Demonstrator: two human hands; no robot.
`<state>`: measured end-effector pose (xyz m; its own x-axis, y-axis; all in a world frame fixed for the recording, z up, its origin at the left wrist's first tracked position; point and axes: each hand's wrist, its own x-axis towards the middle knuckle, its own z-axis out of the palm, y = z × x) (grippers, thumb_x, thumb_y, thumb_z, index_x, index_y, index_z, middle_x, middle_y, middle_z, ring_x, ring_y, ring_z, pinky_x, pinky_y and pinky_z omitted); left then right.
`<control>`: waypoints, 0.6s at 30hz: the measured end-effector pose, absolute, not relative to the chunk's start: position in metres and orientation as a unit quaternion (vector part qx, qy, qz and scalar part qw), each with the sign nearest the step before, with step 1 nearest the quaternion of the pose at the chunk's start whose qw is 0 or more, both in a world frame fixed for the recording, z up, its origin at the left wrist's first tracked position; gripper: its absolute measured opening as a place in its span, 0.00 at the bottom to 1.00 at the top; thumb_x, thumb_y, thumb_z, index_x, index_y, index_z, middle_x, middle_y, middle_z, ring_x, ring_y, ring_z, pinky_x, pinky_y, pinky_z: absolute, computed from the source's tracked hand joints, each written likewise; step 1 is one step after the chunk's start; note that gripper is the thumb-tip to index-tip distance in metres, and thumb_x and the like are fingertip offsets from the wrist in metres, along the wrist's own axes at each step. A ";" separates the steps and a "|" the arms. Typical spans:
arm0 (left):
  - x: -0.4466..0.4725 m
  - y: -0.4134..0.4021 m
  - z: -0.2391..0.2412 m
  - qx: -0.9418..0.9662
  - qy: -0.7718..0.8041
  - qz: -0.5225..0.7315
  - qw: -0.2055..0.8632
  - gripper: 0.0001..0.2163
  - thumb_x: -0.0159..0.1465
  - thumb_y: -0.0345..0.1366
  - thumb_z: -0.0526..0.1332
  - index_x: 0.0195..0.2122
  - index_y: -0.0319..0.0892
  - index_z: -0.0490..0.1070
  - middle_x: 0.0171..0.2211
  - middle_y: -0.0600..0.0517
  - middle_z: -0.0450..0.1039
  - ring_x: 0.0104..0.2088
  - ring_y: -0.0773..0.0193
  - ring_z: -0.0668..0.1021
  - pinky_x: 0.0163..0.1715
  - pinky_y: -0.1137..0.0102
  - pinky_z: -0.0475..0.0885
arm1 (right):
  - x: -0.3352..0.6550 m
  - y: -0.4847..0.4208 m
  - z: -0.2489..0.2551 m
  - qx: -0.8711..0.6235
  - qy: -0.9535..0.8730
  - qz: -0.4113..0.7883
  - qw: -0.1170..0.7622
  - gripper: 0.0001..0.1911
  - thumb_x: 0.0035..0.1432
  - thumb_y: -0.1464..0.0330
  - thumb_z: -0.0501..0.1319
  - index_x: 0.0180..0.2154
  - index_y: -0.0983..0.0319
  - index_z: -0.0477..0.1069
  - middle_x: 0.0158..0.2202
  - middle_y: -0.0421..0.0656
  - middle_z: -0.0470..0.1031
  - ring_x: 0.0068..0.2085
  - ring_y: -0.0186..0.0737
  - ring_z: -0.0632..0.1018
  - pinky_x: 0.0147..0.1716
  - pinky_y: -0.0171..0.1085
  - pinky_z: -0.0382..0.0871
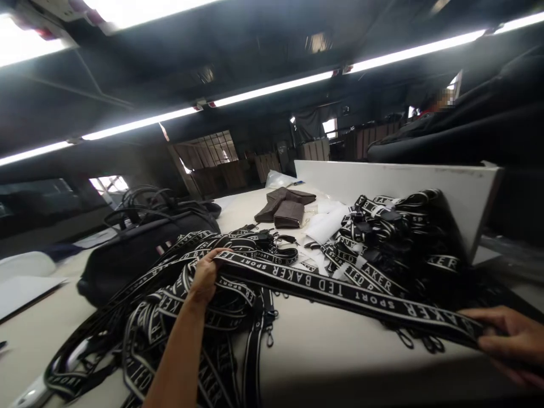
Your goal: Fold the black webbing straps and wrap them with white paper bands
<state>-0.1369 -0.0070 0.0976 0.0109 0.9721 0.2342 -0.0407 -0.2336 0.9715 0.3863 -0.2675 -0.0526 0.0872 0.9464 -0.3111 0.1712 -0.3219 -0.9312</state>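
Observation:
A black webbing strap (pixel 314 281) with white lettering is stretched across the table between my two hands. My left hand (pixel 207 276) is closed around its left end, just above a tangled heap of the same straps (pixel 170 317). At the far right, my right hand (pixel 505 334) grips the other end, its fingers wrapped round the webbing. Metal snap hooks (pixel 406 338) hang below the strap near my right hand. Another hook (pixel 270 338) lies on the table beside the left heap.
A second pile of straps (pixel 382 243) lies against a white upright board (pixel 395 178). Brown folded pieces (pixel 289 212) and white paper (pixel 327 222) lie farther back on the table (pixel 323 351). A black bag (pixel 140 255) stands on the left.

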 end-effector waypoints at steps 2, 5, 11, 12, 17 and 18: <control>-0.134 -0.001 0.093 0.585 0.435 0.524 0.441 0.17 0.40 0.36 0.74 0.32 0.38 0.79 0.24 0.51 0.75 0.25 0.63 0.75 0.24 0.74 0.69 | 0.393 -0.261 -0.042 -0.607 -0.433 0.552 0.372 0.33 0.41 0.40 0.67 0.40 0.57 0.75 0.14 0.52 0.70 0.10 0.33 0.66 0.11 0.27 0.46; -0.131 0.003 0.092 0.613 0.434 0.491 0.441 0.17 0.37 0.32 0.76 0.30 0.37 0.80 0.27 0.50 0.77 0.29 0.62 0.76 0.29 0.74 0.70 | 0.401 -0.259 -0.035 -0.619 -0.421 0.540 0.386 0.35 0.37 0.37 0.67 0.36 0.58 0.73 0.14 0.48 0.69 0.09 0.27 0.61 0.11 0.26 0.43; -0.139 -0.004 0.096 0.625 0.382 0.467 0.495 0.25 0.38 0.36 0.77 0.39 0.40 0.81 0.36 0.46 0.79 0.36 0.56 0.78 0.33 0.70 0.73 | 0.401 -0.267 -0.047 -0.662 -0.416 0.491 0.385 0.41 0.33 0.30 0.60 0.36 0.58 0.72 0.13 0.48 0.68 0.09 0.34 0.61 0.10 0.30 0.47; -0.141 -0.005 0.096 0.620 0.375 0.467 0.507 0.26 0.37 0.37 0.78 0.40 0.41 0.81 0.36 0.44 0.79 0.36 0.54 0.79 0.32 0.70 0.73 | 0.400 -0.269 -0.052 -0.676 -0.410 0.468 0.394 0.39 0.34 0.33 0.62 0.37 0.57 0.73 0.13 0.48 0.69 0.09 0.35 0.62 0.11 0.32 0.48; -0.147 -0.008 0.099 0.601 0.387 0.466 0.521 0.30 0.31 0.37 0.78 0.40 0.40 0.82 0.37 0.39 0.79 0.37 0.45 0.79 0.27 0.67 0.74 | 0.412 -0.277 -0.066 -0.717 -0.400 0.299 0.486 0.27 0.43 0.43 0.68 0.40 0.51 0.75 0.15 0.49 0.69 0.12 0.37 0.64 0.13 0.37 0.51; -0.148 -0.007 0.099 0.609 0.387 0.459 0.519 0.30 0.31 0.37 0.78 0.39 0.39 0.82 0.36 0.38 0.79 0.37 0.46 0.79 0.27 0.67 0.74 | 0.417 -0.279 -0.064 -0.714 -0.413 0.278 0.492 0.26 0.44 0.43 0.68 0.39 0.52 0.76 0.15 0.49 0.69 0.12 0.36 0.65 0.13 0.37 0.51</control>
